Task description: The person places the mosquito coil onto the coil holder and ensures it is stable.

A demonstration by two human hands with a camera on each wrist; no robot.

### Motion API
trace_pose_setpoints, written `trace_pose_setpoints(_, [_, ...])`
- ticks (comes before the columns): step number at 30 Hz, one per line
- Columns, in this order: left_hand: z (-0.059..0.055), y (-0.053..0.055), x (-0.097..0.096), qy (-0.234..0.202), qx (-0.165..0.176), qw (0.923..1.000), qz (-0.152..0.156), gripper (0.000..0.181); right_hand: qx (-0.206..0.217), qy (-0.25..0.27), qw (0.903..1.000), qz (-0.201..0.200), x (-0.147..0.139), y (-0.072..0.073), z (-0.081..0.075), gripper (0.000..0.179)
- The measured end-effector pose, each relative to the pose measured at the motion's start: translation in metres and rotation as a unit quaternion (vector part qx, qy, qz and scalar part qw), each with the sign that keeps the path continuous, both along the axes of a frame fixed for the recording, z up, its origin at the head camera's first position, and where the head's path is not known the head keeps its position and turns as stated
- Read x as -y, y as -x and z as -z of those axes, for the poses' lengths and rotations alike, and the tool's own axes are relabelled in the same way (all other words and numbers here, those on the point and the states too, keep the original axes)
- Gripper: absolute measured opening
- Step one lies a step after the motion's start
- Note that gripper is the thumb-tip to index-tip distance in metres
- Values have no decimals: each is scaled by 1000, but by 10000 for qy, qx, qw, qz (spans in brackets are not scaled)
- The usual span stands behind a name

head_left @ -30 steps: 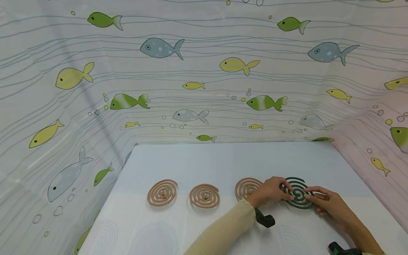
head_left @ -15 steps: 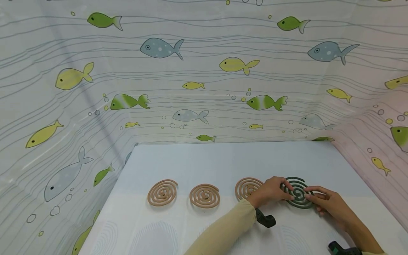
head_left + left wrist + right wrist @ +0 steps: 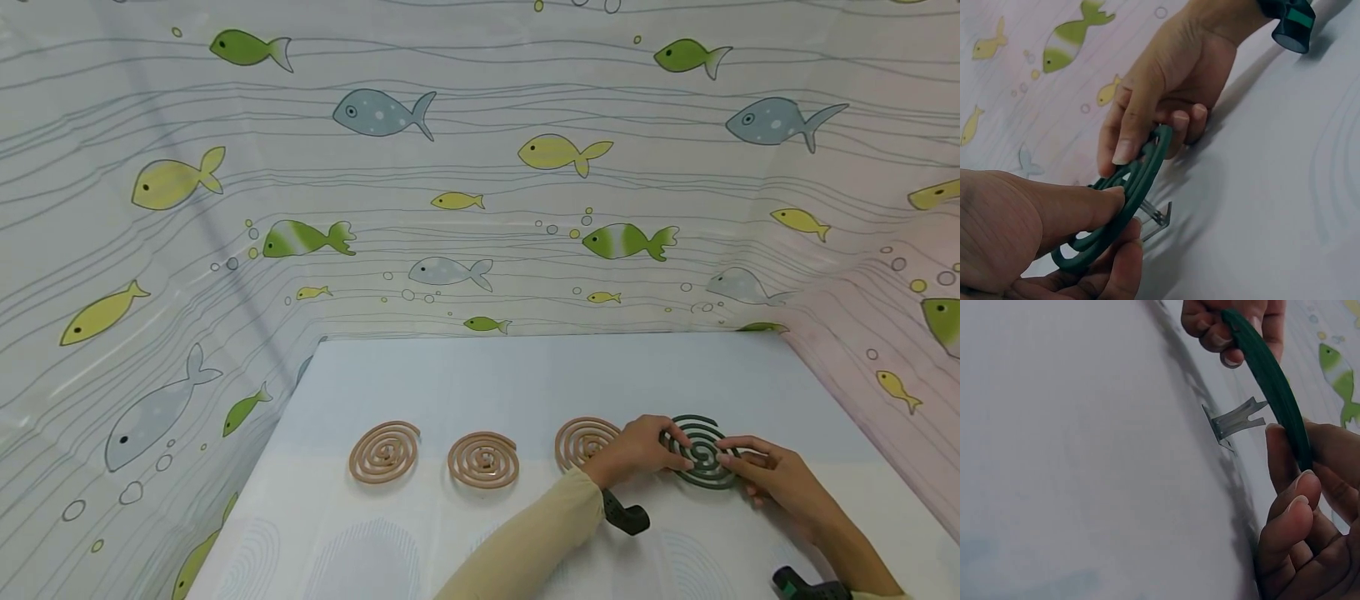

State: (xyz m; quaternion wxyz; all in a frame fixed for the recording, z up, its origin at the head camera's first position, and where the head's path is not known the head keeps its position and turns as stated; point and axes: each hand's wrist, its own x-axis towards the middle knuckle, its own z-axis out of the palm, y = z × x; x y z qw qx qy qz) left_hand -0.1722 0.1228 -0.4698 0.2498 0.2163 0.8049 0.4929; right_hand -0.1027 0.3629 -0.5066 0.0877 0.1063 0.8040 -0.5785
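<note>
In the head view, a dark green mosquito coil (image 3: 703, 452) is held between both hands at the right of the table. My left hand (image 3: 637, 451) pinches its left edge, thumb on the upper face and other fingers beneath, as the left wrist view shows. The opposite edge is pinched by my right hand (image 3: 783, 483). Under the tilted coil (image 3: 1282, 394), a small metal coil stand (image 3: 1241, 420) stands with its forked prongs close to the coil's underside. A brown mosquito coil (image 3: 576, 442) is partly covered by my left hand and wrist.
Two more brown mosquito coils, one at far left (image 3: 382, 452) and another beside it (image 3: 483, 461), lie in a row on the white tabletop (image 3: 480, 383). Fish-patterned sheeting (image 3: 480, 242) encloses the back and sides. A black wrist device (image 3: 626, 515) hangs below my left wrist.
</note>
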Motion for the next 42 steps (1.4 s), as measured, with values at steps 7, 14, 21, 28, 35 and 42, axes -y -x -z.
trace_pose_setpoints(7, [0,-1,-1,55,36,10000,26,15,39,-14,10000,-44,-1,0,1,45])
trace_pose_setpoints(14, [2,-1,-3,154,-9,9999,-16,16,0,-15,10000,-64,-2,-1,3,44])
trace_pose_setpoints(21, [4,-1,-6,137,-16,9999,-96,16,3,-101,9999,-118,-1,-2,4,53])
trace_pose_setpoints(28, [7,-1,-9,146,5,9994,-300,14,-48,-134,9998,-152,0,-1,4,53])
trace_pose_setpoints(35, [13,-1,-11,74,-29,9988,-491,14,-93,-204,9996,-182,0,-1,6,54])
trace_pose_setpoints(42, [17,0,-10,-74,-147,9987,-482,15,-28,-235,9996,-170,-2,0,8,56])
